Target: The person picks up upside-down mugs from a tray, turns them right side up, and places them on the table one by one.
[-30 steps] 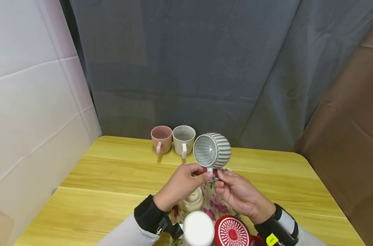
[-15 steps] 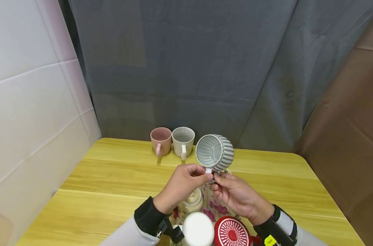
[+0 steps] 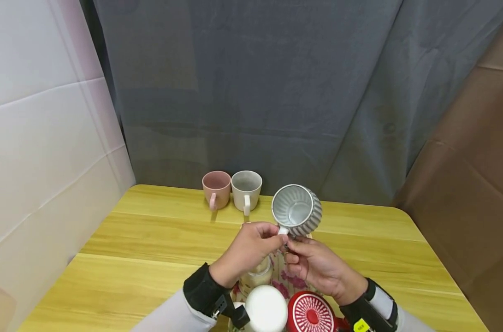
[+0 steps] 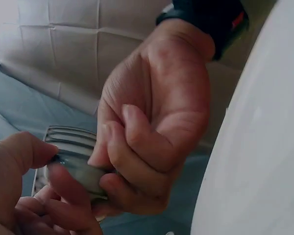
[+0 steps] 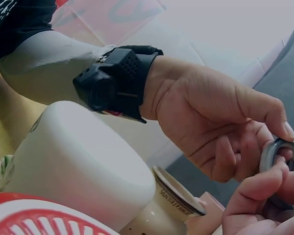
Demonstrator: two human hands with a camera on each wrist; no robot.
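A ribbed grey cup is held up above the middle of the yellow table, tipped so that its mouth faces the camera; its inside looks bare and glossy, with nothing in it. Both hands hold it by the handle at its lower edge. The left hand has its fingers curled in, thumb and forefinger pinching the handle from the left. The right hand comes from the other side, its fingers also curled and pinching the same handle from below. In the right wrist view the grey ring of the handle sits between the fingertips of the two hands. In the left wrist view the ribbed wall of the cup shows behind the right hand's bent fingers.

At the far edge of the table stand a pink mug and a white mug, upright, side by side and touching or nearly so, handles toward the person; what the view shows of their insides looks empty. Below the hands, near the person, a cream jar with a lid stands on a flowered cloth. Nearer still are a white cylinder and a red ribbed lid, just beside each other. What the jar and the cylinder contain cannot be told.
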